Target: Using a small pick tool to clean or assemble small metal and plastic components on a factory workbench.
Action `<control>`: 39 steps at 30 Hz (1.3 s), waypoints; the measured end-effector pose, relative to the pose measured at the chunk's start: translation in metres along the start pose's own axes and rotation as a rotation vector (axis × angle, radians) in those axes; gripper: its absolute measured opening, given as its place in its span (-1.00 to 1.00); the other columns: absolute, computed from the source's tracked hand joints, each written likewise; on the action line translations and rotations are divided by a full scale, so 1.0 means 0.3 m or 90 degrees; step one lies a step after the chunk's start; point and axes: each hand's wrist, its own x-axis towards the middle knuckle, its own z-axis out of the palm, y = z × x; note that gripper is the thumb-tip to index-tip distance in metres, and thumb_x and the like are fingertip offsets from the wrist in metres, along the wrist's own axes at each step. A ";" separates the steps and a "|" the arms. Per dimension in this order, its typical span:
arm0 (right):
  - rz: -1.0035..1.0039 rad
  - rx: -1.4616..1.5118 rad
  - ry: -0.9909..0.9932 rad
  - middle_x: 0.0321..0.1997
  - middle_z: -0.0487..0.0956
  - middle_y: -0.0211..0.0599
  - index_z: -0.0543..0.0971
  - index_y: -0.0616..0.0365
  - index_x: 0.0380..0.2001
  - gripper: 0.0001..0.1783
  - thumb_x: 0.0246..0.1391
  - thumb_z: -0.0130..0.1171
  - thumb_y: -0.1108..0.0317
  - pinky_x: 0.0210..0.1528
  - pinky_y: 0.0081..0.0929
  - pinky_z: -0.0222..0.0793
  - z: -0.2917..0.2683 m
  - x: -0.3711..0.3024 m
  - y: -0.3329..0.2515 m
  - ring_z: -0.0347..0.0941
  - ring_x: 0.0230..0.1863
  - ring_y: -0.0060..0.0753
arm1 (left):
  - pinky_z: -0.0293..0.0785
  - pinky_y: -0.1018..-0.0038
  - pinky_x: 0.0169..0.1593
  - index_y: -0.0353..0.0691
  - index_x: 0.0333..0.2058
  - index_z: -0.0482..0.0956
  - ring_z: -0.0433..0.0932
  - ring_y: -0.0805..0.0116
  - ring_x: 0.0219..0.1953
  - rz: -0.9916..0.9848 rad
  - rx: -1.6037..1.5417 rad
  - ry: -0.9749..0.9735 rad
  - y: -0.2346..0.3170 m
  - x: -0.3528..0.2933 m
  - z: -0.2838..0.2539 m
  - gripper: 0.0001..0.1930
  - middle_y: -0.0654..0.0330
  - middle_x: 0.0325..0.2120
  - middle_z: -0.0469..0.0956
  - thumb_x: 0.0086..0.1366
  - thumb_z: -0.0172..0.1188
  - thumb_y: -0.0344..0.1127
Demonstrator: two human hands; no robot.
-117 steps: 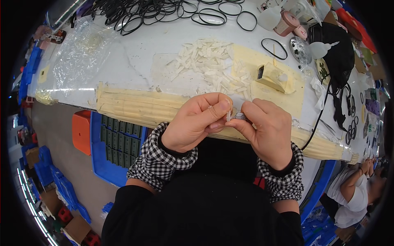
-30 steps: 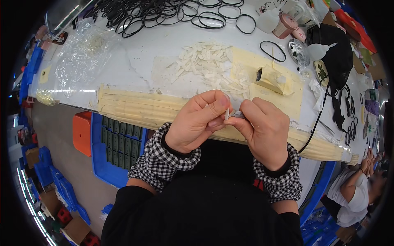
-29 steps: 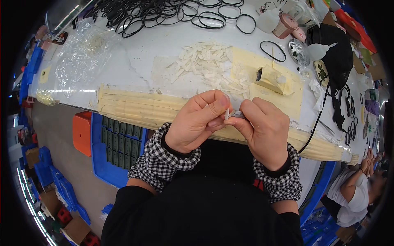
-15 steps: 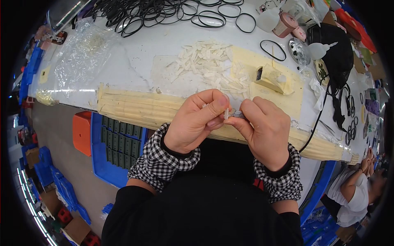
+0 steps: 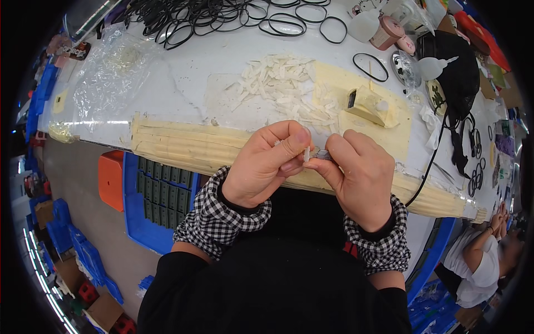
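Note:
Just above the table's near edge, my left hand (image 5: 267,158) pinches a small white strip-like piece (image 5: 307,154) between thumb and fingers. My right hand (image 5: 359,170) is closed on a small flat grey metallic piece, blade-like (image 5: 322,155), whose tip points at the white piece. Fingers hide most of both things. Beyond my hands lies a loose heap of short white strips (image 5: 278,75) on the table. To its right a yellow taped block (image 5: 370,107) rests on a yellow sheet (image 5: 397,125).
Black rubber rings (image 5: 222,19) are heaped at the back. Crumpled clear plastic (image 5: 114,72) lies at the left. A pink cup (image 5: 387,33) and a black bag (image 5: 453,72) stand at the right. Below left are an orange stool (image 5: 111,181) and a blue crate (image 5: 133,217). Another person (image 5: 478,261) is at the far right.

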 end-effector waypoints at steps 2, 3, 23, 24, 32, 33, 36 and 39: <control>0.000 0.006 0.011 -0.63 0.28 -0.40 0.45 0.04 -0.51 -0.62 -0.12 0.22 -0.04 -0.57 -0.44 0.22 0.006 0.001 0.000 0.32 -0.60 -0.35 | 0.12 0.71 -0.45 -0.24 -0.37 0.44 0.16 0.68 -0.56 -0.003 0.003 0.003 -0.001 -0.001 -0.003 -0.83 0.36 -0.54 0.39 0.37 0.02 -0.28; 0.001 0.014 0.019 -0.64 0.28 -0.40 0.45 0.04 -0.52 -0.62 -0.13 0.22 -0.04 -0.57 -0.44 0.22 0.007 0.003 0.000 0.32 -0.60 -0.35 | 0.12 0.71 -0.45 -0.24 -0.37 0.44 0.16 0.68 -0.56 -0.005 0.004 0.005 -0.001 -0.002 -0.003 -0.83 0.36 -0.54 0.39 0.37 0.01 -0.28; 0.155 0.278 -0.056 -0.65 0.37 -0.31 0.44 0.18 -0.55 -0.69 -0.06 0.28 0.19 -0.57 -0.43 0.22 0.006 -0.017 0.059 0.31 -0.63 -0.25 | 0.11 0.71 -0.47 -0.23 -0.45 0.39 0.13 0.67 -0.58 0.043 0.135 0.097 0.004 0.003 0.013 -0.72 0.31 -0.51 0.36 0.40 -0.07 -0.20; 0.163 0.279 -0.039 -0.64 0.38 -0.30 0.45 0.18 -0.54 -0.72 -0.06 0.29 0.23 -0.57 -0.43 0.23 0.007 -0.016 0.059 0.33 -0.62 -0.25 | 0.11 0.71 -0.48 -0.23 -0.45 0.39 0.13 0.67 -0.58 0.046 0.139 0.099 0.006 0.005 0.009 -0.71 0.30 -0.51 0.37 0.41 -0.08 -0.19; 0.172 0.169 0.047 -0.50 0.46 -0.30 0.50 0.15 -0.46 -0.85 -0.12 0.28 0.43 -0.51 -0.46 0.31 0.049 -0.026 0.070 0.42 -0.55 -0.24 | 0.32 0.67 -0.41 -0.29 -0.20 0.43 0.42 0.56 -0.43 0.070 0.005 0.122 0.028 0.010 -0.003 -0.76 0.21 -0.38 0.50 0.40 -0.07 -0.22; 0.164 0.153 0.044 -0.48 0.45 -0.31 0.50 0.14 -0.45 -0.84 -0.13 0.28 0.43 -0.50 -0.45 0.31 0.056 -0.023 0.067 0.43 -0.54 -0.24 | 0.33 0.66 -0.40 -0.30 -0.18 0.43 0.44 0.55 -0.41 0.067 0.005 0.143 0.029 0.012 0.000 -0.76 0.21 -0.38 0.49 0.40 -0.07 -0.23; 0.138 0.108 0.037 -0.44 0.45 -0.33 0.49 0.10 -0.44 -0.83 -0.15 0.28 0.43 -0.49 -0.42 0.33 0.081 -0.002 0.045 0.44 -0.51 -0.24 | 0.30 0.67 -0.41 -0.31 -0.15 0.42 0.41 0.56 -0.41 0.081 -0.034 0.165 0.029 0.007 -0.006 -0.75 0.24 -0.40 0.47 0.39 -0.07 -0.24; 0.109 0.061 0.040 -0.43 0.42 -0.34 0.48 0.08 -0.42 -0.81 -0.17 0.27 0.44 -0.48 -0.38 0.33 0.099 0.012 0.036 0.45 -0.48 -0.23 | 0.20 0.67 -0.48 -0.32 -0.17 0.40 0.28 0.55 -0.46 0.098 -0.041 0.161 0.030 0.010 -0.008 -0.77 0.23 -0.39 0.41 0.38 -0.07 -0.26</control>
